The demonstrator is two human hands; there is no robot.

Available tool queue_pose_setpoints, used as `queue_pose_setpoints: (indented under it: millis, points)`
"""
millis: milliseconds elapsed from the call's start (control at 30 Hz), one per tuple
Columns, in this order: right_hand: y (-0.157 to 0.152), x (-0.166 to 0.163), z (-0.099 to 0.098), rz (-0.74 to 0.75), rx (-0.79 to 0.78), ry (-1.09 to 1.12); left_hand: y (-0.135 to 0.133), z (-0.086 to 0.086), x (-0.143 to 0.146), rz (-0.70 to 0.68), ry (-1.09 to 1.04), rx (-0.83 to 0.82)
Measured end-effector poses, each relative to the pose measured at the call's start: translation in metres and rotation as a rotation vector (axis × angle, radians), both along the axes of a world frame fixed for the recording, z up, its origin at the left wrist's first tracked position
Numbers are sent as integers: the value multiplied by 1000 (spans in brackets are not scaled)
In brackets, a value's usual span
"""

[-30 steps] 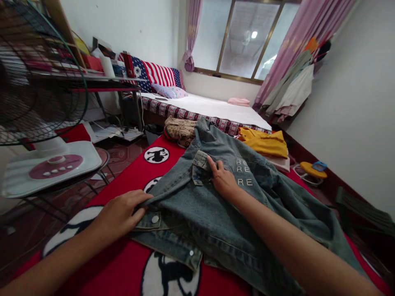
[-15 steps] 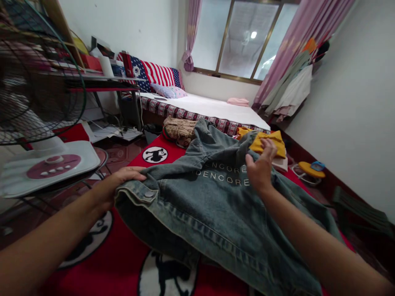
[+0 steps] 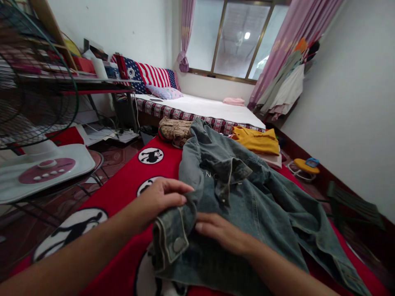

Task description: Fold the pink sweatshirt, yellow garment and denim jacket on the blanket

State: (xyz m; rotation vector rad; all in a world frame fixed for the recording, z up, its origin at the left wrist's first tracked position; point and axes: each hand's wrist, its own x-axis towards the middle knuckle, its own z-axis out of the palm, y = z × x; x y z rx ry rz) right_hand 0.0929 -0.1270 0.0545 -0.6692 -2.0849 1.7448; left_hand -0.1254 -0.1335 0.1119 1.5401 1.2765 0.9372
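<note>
A faded blue-grey denim jacket (image 3: 234, 213) lies spread out on a red cloth, white lettering partly covered by its folded collar or front flap. Its near sleeve runs down toward me and ends in a buttoned cuff (image 3: 173, 242). Just above that cuff my left hand (image 3: 163, 199) has thumb and fingers closed on the sleeve fabric. From the other side my right hand (image 3: 225, 234) is low over the jacket body, thumb and forefinger at the sleeve's edge, the other fingers mostly hidden. The jacket's other sleeve (image 3: 327, 238) stretches out to the right.
The red cloth (image 3: 123, 189) has black-and-white round animal prints. Behind the jacket are a patterned brown bundle (image 3: 174, 129) and folded yellow clothing (image 3: 257, 139). A fan base (image 3: 46, 168) stands at left, a bed (image 3: 197, 107) at the back, a yellow stool (image 3: 305, 166) at right.
The jacket lies flatter, its near sleeve now drawn down over the body. My left hand moved right, from hem to sleeve; my right hand came down and left from the yellow clothing.
</note>
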Motion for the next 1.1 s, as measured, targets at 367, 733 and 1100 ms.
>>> queue_pose_setpoints:
  millis: [367, 733, 1100]
  points:
    - [93, 20, -4, -1158, -85, 275, -13, -13, 20, -195, -144, -216]
    - [156, 17, 8, -725, 1045, -1111, -20, -10, 20, -216, 6, -179]
    - [202, 93, 77, -999, 1194, -1091, -25, -21, 51, -371, 230, -37]
